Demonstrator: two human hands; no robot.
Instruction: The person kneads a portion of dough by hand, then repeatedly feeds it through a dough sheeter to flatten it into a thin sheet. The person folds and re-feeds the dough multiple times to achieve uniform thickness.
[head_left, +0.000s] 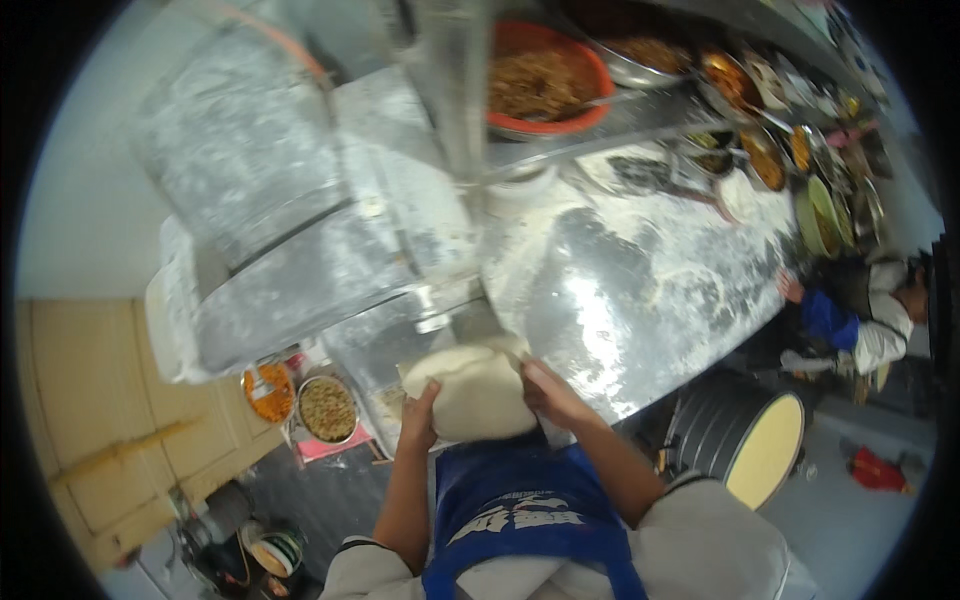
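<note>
Between my two hands hangs a pale, flat sheet of dough, held in front of my blue apron. On its left edge is my left hand, the thumb lying on top. My right hand grips the upper right edge, with part of its fingers hidden behind the dough. The dough is over the near edge of a floured metal worktable; whether it touches the table I cannot tell.
Left stands a floured metal-topped machine, with bowls of orange filling and chopped filling below. An orange basin and several food bowls line the back shelf. A co-worker is at the right, near a dark round drum.
</note>
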